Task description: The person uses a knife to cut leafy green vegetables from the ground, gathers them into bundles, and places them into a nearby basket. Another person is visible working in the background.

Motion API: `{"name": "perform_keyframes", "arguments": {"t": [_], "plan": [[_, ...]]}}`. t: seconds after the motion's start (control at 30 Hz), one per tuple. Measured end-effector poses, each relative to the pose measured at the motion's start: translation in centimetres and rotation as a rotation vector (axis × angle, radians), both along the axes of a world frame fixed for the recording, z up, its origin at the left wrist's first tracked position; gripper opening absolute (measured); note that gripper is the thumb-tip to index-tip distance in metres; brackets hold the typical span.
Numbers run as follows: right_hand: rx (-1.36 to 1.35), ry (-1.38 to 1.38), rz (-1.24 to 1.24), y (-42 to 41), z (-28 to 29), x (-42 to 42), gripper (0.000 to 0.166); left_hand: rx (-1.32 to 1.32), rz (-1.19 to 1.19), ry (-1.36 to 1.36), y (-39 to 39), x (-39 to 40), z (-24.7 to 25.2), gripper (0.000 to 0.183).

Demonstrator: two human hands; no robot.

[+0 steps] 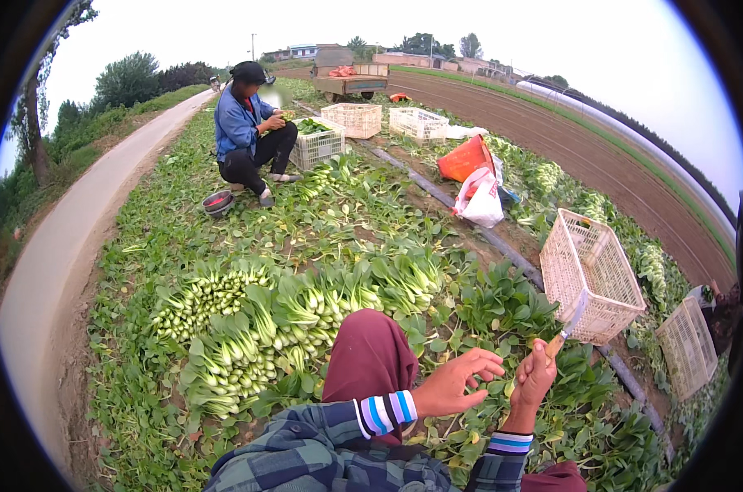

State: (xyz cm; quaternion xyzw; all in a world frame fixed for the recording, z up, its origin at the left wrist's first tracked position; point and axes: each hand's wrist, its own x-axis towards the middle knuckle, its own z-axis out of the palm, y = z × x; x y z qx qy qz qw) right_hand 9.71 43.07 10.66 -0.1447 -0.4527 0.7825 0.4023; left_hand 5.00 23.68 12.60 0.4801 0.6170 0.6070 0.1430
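Note:
My right hand (531, 374) grips the wooden handle of a knife (566, 328), its blade pointing up and away from me. Close beside it on the left, my left hand (457, 382) hangs in the air with fingers spread and nothing in it. Below both hands are leafy green plants and some yellowed leaves. Beyond my knee lies a broad pile of cut bok choy (304, 313), pale stems bunched together. Uncut dark green plants (507, 298) stand just past the hands.
A plastic crate (593, 277) stands ahead to the right beside a long hose (513, 252). Farther off are a white sack (481, 197), an orange basket (467, 158) and several crates. A crouching person (245, 126) handles greens near a filled crate (319, 144). Another crate (688, 349) is at far right.

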Motion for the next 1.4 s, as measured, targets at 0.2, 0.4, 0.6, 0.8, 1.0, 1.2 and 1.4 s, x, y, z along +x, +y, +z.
{"name": "perform_keyframes", "arguments": {"t": [0.2,0.4,0.6,0.8,1.0,1.2,1.4], "plan": [[0.154,-0.037,-0.11,2.9,5.1,1.1,0.024,-0.572,-0.309,0.03,6.8,2.0,-16.2,0.04],[0.45,-0.165,-0.181,12.5,8.9,-0.1,0.027,-1.038,-1.122,0.241,6.4,7.2,-35.8,0.034],[0.546,-0.461,-0.188,23.7,4.4,-3.8,0.029,-1.314,-1.691,-0.088,-0.1,9.4,-44.7,0.041],[0.536,-0.581,-0.138,36.6,-8.4,-14.0,0.033,-1.407,-1.708,-0.601,-1.2,6.8,-43.0,0.04],[0.388,-0.648,-0.028,43.5,-15.3,-16.6,0.026,-1.442,-1.602,-0.85,2.9,5.4,-40.3,0.04],[0.312,-0.8,0.037,46.6,-13.6,-12.5,0.019,-1.424,-1.39,-0.885,9.3,4.9,-37.7,0.039],[0.235,-0.705,0.009,46.4,-13.7,-8.5,0.017,-1.426,-1.085,-0.756,14.1,1.2,-37.9,0.038]]}}
